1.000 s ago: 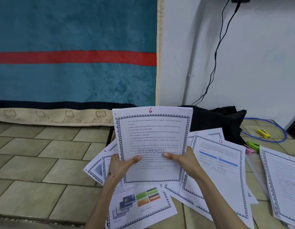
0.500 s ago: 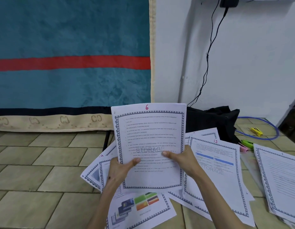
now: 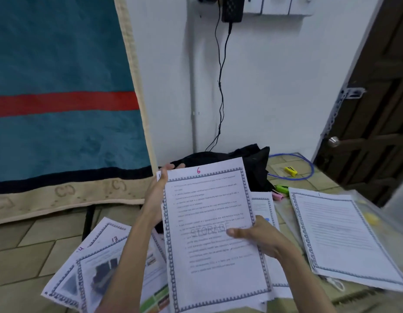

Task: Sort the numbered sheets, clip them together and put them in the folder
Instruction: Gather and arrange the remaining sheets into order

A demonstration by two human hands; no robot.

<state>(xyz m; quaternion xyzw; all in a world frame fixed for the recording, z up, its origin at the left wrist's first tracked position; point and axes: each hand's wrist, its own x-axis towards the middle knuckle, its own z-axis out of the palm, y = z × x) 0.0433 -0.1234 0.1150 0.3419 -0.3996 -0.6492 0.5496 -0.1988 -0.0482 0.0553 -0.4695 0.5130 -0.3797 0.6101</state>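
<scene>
Sorting is under way, judged early to middle. Both hands are gripping the sheet marked 6 [image 3: 209,224], which is being held above the tiled floor [image 3: 26,251] at centre frame. Left hand [image 3: 158,193] is curling round its upper left edge, fingertips over the top corner; a sliver of another page is showing behind there, so it may be holding more than one. Right hand [image 3: 259,238] is pinching the right edge, thumb lying flat across the print.

Not yet done: clipping and filing. No clip is identifiable.

Count, as far as visible:
- Held: one sheet for certain.
- Loose fan [image 3: 92,267] at 7 o'clock: at least three sheets, one reading 13, another apparently 4.
- Partly hidden sheets under the held one, toward 3 o'clock: at least two; exact number cannot be told.
- Squared pile [image 3: 345,240] at 3 o'clock, resting on what is looking like a clear plastic folder [image 3: 374,211]; sheet count unreadable.

Beyond, at 1 o'clock: black bag [image 3: 250,168], blue cable [image 3: 306,168], one yellow item [image 3: 291,171], one green [image 3: 282,188], one pink [image 3: 277,196].
</scene>
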